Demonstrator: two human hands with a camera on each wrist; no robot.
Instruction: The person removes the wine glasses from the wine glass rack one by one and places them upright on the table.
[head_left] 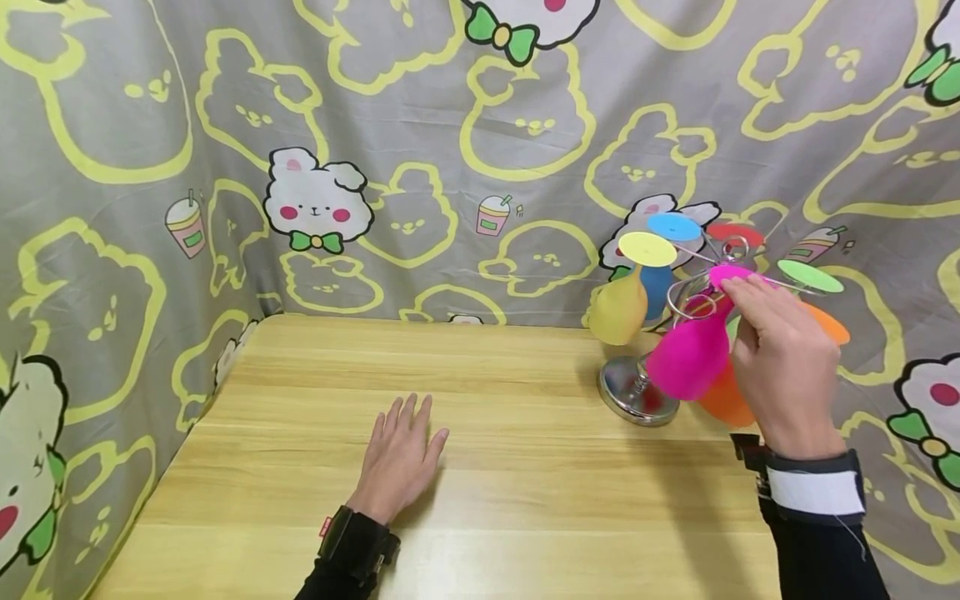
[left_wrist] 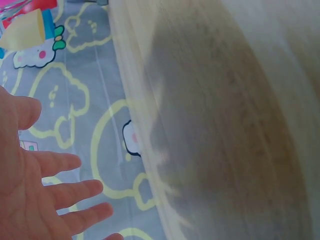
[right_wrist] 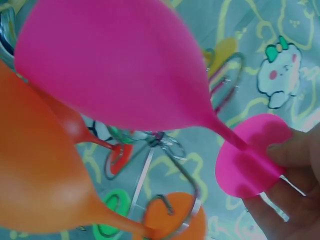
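Note:
My right hand point(head_left: 791, 371) pinches the round foot of a pink wine glass point(head_left: 692, 354), thumb on one side and fingers on the other in the right wrist view. The glass hangs bowl-down and tilted, overlapping a wire glass rack point(head_left: 639, 392) with a shiny round base. Yellow point(head_left: 618, 308), blue point(head_left: 657, 292), red and orange point(right_wrist: 45, 165) glasses hang upside down around the rack, with a green foot point(head_left: 810, 277) among them. My left hand point(head_left: 401, 458) is at the middle of the table, palm down, fingers straight and spread, holding nothing.
The rack stands at the back right of the wooden table point(head_left: 465, 383), near its far edge. A grey curtain point(head_left: 420, 100) with yellow outlines and white rabbits hangs behind and along both sides. Black bands with cameras sit on both wrists.

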